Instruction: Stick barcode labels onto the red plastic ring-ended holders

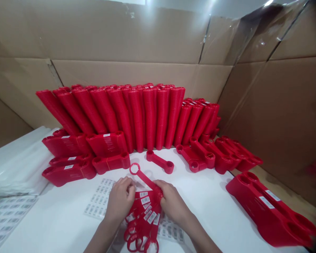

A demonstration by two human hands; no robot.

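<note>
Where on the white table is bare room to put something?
The table lies bare between the right hand and the rightmost red bundles, and between the left forearm and the leftmost label sheets. Crowded: the back (tall red stacks) and front middle (fanned red strips).

Brown cardboard walls (137, 38), white tabletop (55, 211).

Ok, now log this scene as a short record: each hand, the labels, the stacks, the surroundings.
Right hand: holds a fan of flat red ring-ended strips at its gathered end
Left hand: curled beside the fan; whether it holds anything is hidden
Labels: small white rectangular labels on several fanned strips
Stacks: tall ribbed red columns at the back; low red bundles in front
Surface: white tabletop; white printed label sheet partly hidden by the left hand
Surroundings: brown cardboard walls
</note>
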